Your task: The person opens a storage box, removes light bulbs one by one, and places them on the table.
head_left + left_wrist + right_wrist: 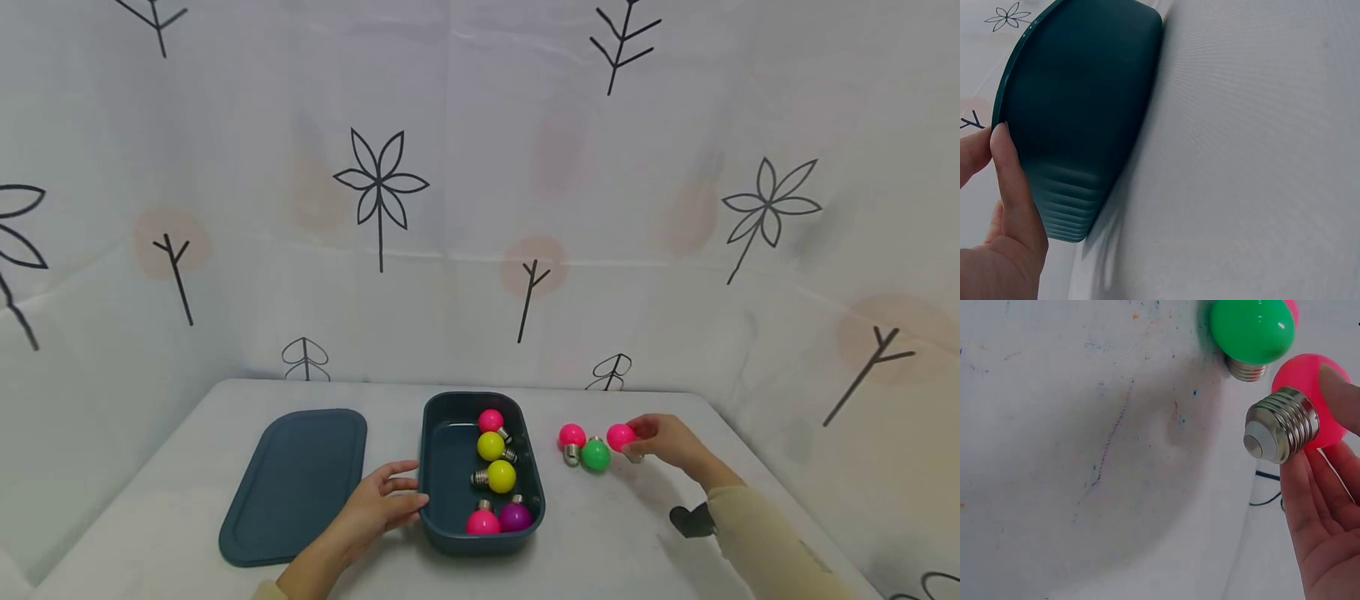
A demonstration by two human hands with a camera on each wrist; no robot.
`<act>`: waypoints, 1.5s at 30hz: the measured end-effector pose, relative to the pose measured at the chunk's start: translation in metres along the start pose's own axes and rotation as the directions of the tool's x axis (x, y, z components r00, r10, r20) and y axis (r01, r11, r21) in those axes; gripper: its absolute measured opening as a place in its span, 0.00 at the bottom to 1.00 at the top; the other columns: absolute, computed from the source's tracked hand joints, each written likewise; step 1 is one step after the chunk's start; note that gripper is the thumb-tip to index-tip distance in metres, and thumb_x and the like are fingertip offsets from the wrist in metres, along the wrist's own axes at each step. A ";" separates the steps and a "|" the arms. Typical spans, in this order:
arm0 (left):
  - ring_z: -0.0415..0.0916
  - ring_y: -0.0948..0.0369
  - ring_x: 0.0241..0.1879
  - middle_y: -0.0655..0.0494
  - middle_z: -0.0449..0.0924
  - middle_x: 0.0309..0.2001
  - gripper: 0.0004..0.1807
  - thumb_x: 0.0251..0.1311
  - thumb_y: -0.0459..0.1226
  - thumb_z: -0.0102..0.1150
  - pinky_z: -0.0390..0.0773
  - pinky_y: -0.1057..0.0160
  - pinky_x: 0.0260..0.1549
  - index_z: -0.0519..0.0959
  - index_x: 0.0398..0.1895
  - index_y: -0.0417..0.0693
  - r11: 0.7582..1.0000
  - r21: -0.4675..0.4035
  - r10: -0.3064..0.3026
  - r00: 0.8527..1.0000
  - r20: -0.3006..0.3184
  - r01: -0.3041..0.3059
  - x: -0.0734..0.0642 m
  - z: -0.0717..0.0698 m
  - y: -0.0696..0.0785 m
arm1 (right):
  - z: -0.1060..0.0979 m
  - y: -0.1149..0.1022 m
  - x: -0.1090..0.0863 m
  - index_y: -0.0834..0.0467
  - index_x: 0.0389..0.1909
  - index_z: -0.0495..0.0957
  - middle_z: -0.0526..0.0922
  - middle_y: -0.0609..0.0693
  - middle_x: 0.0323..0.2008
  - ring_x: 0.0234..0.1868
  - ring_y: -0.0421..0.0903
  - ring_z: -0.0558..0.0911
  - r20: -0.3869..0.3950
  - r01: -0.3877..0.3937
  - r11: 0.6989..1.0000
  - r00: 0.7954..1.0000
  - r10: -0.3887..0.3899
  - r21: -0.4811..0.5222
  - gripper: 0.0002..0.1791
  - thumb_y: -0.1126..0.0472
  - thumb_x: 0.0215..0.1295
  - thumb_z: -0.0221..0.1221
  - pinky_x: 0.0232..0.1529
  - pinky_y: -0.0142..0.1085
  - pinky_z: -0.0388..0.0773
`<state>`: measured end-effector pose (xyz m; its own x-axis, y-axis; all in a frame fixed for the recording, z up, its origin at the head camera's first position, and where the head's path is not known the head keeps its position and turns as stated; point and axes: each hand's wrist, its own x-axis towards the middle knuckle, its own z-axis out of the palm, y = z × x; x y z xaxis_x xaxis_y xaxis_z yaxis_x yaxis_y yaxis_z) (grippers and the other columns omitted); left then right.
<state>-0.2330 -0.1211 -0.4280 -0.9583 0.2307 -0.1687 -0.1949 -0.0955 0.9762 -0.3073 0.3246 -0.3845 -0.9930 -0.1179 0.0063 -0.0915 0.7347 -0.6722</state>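
Note:
My right hand (671,442) holds a pink light bulb (621,437) by its round globe, just above the table. In the right wrist view the metal screw base of this bulb (1310,400) points away from the palm. A green bulb (596,456) and another pink bulb (572,436) lie beside it on the table. My left hand (382,504) touches the left rim of a dark teal box (480,546) with its fingertips, the fingers loosely spread. Inside the box, along its right side, lie several bulbs: pink, yellow (501,477) and purple (515,517).
A flat dark teal lid (296,487) lies on the white table (600,542), left of the box. A dark object (692,521) shows partly behind the right sleeve. White cloth (465,317) with plant drawings hangs behind and at the sides.

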 end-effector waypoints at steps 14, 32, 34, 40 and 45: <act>0.78 0.59 0.36 0.39 0.70 0.49 0.36 0.53 0.30 0.65 0.80 0.59 0.40 0.60 0.64 0.33 1.000 0.008 -0.002 1.000 0.006 0.002 -0.002 0.001 0.004 | 0.014 0.007 0.003 0.72 0.48 0.73 0.78 0.57 0.40 0.43 0.54 0.74 -0.010 -0.143 0.990 0.990 0.143 -0.011 0.25 0.60 0.53 0.66 0.42 0.49 0.75; 0.78 0.59 0.37 0.39 0.70 0.49 0.36 0.53 0.30 0.65 0.80 0.59 0.40 0.59 0.64 0.33 1.000 0.008 0.000 1.000 0.007 0.000 -0.004 0.003 0.006 | 0.021 0.009 0.006 0.72 0.50 0.72 0.77 0.57 0.40 0.40 0.51 0.75 0.020 -0.180 0.983 0.983 0.180 -0.021 0.27 0.59 0.54 0.65 0.42 0.46 0.77; 0.78 0.59 0.37 0.39 0.70 0.50 0.36 0.53 0.30 0.65 0.80 0.59 0.40 0.59 0.64 0.33 1.000 0.009 0.000 1.000 0.006 0.000 -0.004 0.003 0.006 | 0.020 0.009 0.006 0.71 0.51 0.71 0.77 0.56 0.40 0.41 0.51 0.75 0.021 -0.184 0.983 0.983 0.184 -0.023 0.27 0.59 0.54 0.65 0.42 0.46 0.76; 0.78 0.59 0.37 0.39 0.70 0.50 0.36 0.53 0.30 0.65 0.80 0.59 0.40 0.60 0.64 0.34 1.000 0.009 -0.006 1.000 -0.002 0.006 -0.004 0.003 0.005 | 0.017 0.008 0.004 0.71 0.52 0.71 0.77 0.56 0.39 0.41 0.53 0.75 0.025 -0.177 0.983 0.984 0.178 -0.039 0.28 0.58 0.54 0.65 0.42 0.46 0.76; 0.78 0.58 0.37 0.39 0.70 0.49 0.36 0.53 0.30 0.65 0.80 0.59 0.40 0.60 0.64 0.34 1.000 0.007 -0.010 1.000 -0.004 0.011 -0.003 0.003 0.004 | 0.013 0.005 0.003 0.71 0.53 0.71 0.77 0.57 0.39 0.42 0.54 0.75 0.021 -0.149 0.988 0.988 0.150 -0.046 0.28 0.59 0.54 0.65 0.42 0.47 0.76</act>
<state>-0.2304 -0.1195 -0.4236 -0.9571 0.2274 -0.1795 -0.2034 -0.0862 0.9753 -0.3094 0.3193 -0.3976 -0.9937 -0.0206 -0.1103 0.0540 0.7740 -0.6309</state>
